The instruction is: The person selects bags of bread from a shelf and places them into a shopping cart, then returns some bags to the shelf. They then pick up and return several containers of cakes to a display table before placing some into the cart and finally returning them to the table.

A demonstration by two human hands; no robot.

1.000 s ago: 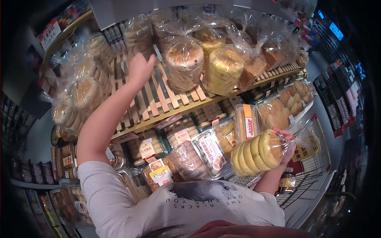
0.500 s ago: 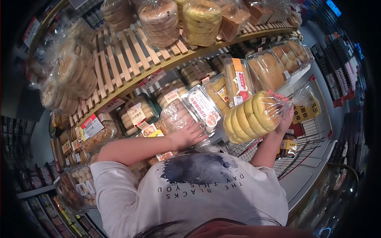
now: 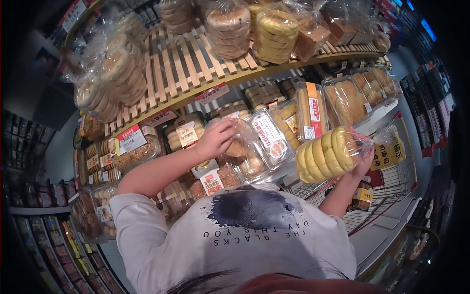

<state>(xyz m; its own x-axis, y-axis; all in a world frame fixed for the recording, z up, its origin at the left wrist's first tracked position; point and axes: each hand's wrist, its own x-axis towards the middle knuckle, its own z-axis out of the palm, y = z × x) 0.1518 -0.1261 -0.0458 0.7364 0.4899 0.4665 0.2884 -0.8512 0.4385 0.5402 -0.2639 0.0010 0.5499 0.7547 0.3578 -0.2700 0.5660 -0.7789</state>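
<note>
The right hand (image 3: 362,156) is clenched around the gathered neck of a bagged yellow loaf (image 3: 323,156); the loaf extends leftward, long axis crosswise, with a wire cart (image 3: 389,188) opening below and right. The left hand (image 3: 216,138) is nearer the bagged rolls (image 3: 252,164), just to its right, fingers curled; glare hides whether they grip. Beyond, shelf slats (image 3: 171,73) show between bread stacks (image 3: 227,34).

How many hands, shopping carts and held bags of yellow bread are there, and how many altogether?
Hands, left hand and right hand: 2
Shopping cart: 1
Held bag of yellow bread: 1
Total: 4
</note>
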